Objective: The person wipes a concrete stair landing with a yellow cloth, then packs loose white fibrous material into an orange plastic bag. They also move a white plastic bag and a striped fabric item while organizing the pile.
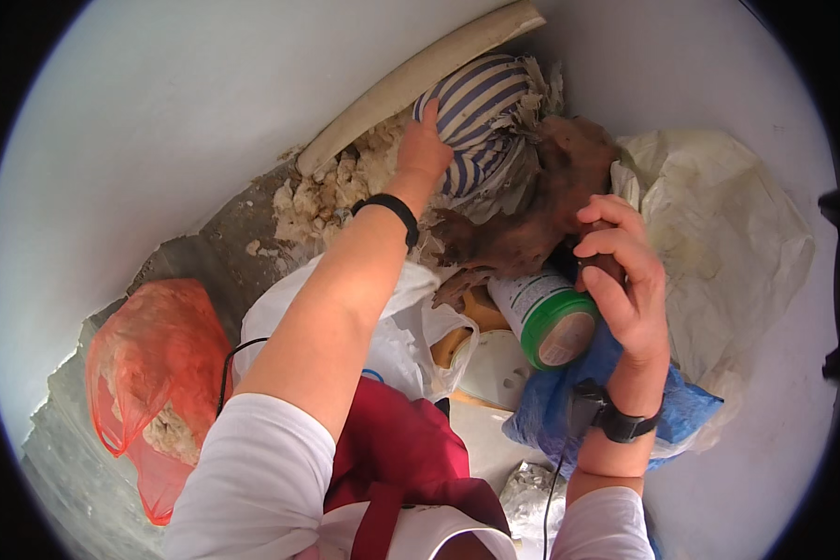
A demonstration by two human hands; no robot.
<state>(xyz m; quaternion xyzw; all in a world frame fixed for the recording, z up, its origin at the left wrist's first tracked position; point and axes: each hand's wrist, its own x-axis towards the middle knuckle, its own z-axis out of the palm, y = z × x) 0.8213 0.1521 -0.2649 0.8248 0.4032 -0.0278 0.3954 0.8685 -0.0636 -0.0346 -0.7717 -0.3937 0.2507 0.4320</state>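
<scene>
My left hand (425, 150) reaches to a bundle of blue-and-white striped cloth (486, 105) with frayed edges. One finger lies along its near side; the other fingers are hidden, so their grip does not show. Curled around a dark brown lump (604, 260) are the fingers of my right hand (626, 273). Whether this lump belongs to the gnarled brown piece of wood (556, 189) beside it, I cannot tell. Just below those fingers, a white tub with a green lid (560, 322) lies on its side.
A pale curved strip (420, 80) leans along the wall above clumps of off-white fibrous stuffing (322, 199). An orange plastic bag (157, 350) sits at left. White plastic bags (406, 343) lie near my body, a blue bag (560, 406) under my right wrist, and a pale sheet (721, 238) at right.
</scene>
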